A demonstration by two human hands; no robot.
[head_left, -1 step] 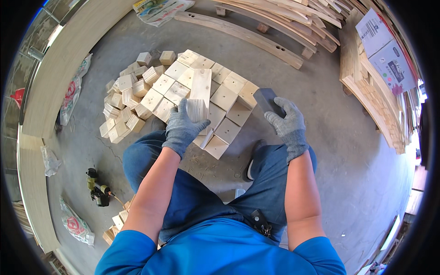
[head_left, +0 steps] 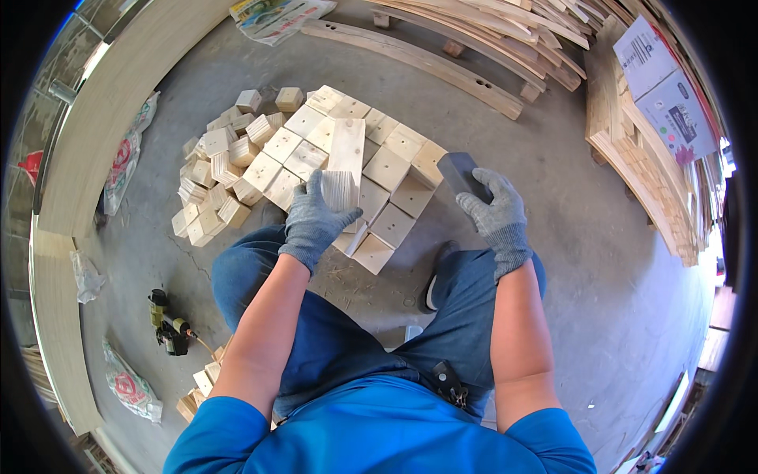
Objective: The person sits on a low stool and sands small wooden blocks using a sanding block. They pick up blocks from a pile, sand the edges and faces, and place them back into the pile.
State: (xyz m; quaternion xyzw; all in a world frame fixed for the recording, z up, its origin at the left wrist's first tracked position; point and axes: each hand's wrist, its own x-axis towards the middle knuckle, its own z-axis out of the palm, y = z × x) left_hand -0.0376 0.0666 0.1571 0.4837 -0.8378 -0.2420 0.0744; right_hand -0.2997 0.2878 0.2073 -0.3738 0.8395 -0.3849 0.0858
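Note:
My left hand (head_left: 312, 217), in a grey knit glove, is closed on a pale wooden block (head_left: 347, 146). The block's striped end grain faces me, between thumb and fingers. In my right hand (head_left: 497, 209), gloved alike, is a dark grey rectangular block (head_left: 458, 175), gripped along its right side; its kind I cannot tell. Under and around the held wood are closely set wooden blocks (head_left: 388, 168) in rows, many with a small dark spot on top. My right hand is to the right of these rows, apart from them.
Loose wooden blocks (head_left: 215, 142) lie heaped left of the rows. A green and black power tool (head_left: 167, 325) rests on the floor at my left. Long boards (head_left: 474, 24) and a plank (head_left: 418, 67) are at the back. A carton (head_left: 667, 95) sits on stacked wood at the right.

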